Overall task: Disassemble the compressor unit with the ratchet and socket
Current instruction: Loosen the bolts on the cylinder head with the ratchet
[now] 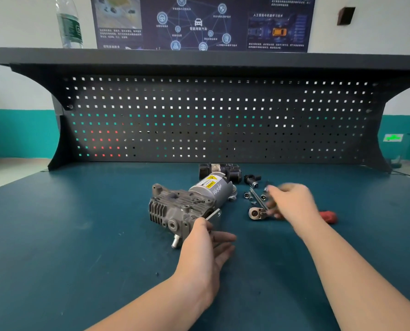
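The grey compressor unit lies on the blue bench, finned head to the left, silver motor with yellow labels pointing back right. My left hand rests by its near end, thumb touching a metal bracket, fingers straight. The ratchet lies to the right with its red handle showing past my right hand. That hand is blurred and hovers over the ratchet handle; whether it holds the tool is unclear. A small socket and thin extension bars lie just behind the ratchet head.
A black removed part and a small black connector lie behind the compressor near the pegboard. A water bottle stands on the shelf above. The bench's blue surface spreads to the left and front.
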`<action>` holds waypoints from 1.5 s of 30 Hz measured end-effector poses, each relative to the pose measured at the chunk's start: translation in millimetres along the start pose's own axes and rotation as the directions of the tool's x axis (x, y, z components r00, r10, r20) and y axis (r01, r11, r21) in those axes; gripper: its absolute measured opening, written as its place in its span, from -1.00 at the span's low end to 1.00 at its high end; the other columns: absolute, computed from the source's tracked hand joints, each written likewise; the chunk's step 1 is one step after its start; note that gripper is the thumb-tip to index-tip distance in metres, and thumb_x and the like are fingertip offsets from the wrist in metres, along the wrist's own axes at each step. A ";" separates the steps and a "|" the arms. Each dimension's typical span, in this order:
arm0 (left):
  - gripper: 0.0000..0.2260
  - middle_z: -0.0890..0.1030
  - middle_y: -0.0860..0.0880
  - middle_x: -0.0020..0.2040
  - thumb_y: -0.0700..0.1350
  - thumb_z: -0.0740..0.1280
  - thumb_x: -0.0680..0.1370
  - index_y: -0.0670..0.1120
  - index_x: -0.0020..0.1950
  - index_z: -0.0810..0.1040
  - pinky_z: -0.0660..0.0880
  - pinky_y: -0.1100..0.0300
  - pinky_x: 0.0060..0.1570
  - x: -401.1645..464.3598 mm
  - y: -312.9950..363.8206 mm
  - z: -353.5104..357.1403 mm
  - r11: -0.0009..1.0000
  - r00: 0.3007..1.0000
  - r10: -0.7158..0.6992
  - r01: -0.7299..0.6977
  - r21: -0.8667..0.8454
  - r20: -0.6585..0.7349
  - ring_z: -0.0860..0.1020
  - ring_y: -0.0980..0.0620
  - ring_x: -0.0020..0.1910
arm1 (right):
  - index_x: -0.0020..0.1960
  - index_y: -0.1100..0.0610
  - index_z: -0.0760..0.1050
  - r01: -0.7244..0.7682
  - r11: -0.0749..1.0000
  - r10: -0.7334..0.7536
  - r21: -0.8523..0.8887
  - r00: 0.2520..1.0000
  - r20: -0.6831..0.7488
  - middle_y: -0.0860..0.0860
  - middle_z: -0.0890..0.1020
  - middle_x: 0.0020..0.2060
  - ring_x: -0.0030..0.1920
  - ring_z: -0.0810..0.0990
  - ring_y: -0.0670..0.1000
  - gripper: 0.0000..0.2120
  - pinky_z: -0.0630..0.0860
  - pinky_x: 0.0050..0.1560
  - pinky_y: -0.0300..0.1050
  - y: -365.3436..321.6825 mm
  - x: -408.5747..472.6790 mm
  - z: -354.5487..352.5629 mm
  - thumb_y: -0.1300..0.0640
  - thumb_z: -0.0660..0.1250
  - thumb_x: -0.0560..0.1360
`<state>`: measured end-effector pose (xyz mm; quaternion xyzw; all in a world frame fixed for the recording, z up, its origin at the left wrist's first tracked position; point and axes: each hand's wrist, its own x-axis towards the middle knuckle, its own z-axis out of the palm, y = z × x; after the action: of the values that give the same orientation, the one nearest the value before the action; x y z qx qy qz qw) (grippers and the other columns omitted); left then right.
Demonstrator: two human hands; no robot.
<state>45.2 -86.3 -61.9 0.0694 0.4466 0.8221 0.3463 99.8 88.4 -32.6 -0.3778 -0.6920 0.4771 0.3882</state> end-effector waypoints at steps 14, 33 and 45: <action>-0.75 0.32 -0.05 -0.55 -0.25 0.13 0.46 -0.11 -0.40 0.44 0.44 0.09 -0.21 0.4 2.9 0.1 1.000 1.000 0.004 -0.004 -0.003 0.014 0.39 -0.07 -0.33 | 0.05 -0.01 0.67 0.693 0.719 -0.452 -0.054 0.526 0.721 -0.16 0.47 0.07 0.11 0.42 -0.27 -0.81 0.31 0.08 -0.44 -25.6 -59.2 36.7 0.21 0.36 0.52; -0.82 0.60 -0.10 -0.22 -0.06 0.16 0.61 -0.10 0.11 0.47 0.53 0.14 -0.41 6.7 5.6 5.8 0.997 0.989 -0.079 0.080 0.000 -0.125 0.48 -0.06 -0.09 | -0.27 0.09 0.62 0.181 0.928 -0.164 -0.326 0.983 0.079 0.07 0.69 -0.35 -0.21 0.68 0.03 -0.89 0.62 -0.08 0.00 -16.2 57.9 2.7 0.24 0.46 0.41; -0.69 0.40 -0.06 -0.36 -0.15 0.14 0.61 -0.14 -0.34 0.36 0.28 0.13 -0.39 38.4 40.7 -13.3 0.995 0.908 -0.073 0.039 -0.091 -0.412 0.30 -0.03 -0.36 | 0.21 0.02 0.53 0.316 0.618 -0.184 -0.720 0.948 0.258 0.09 0.50 0.13 0.22 0.41 0.14 -0.69 0.43 0.23 0.03 7.2 103.9 65.4 0.01 0.39 0.48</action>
<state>-9.9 -85.9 -45.5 -0.1335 0.4781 0.8252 0.2695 -0.8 159.0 -37.0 -0.3648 -0.9011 0.1168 0.2031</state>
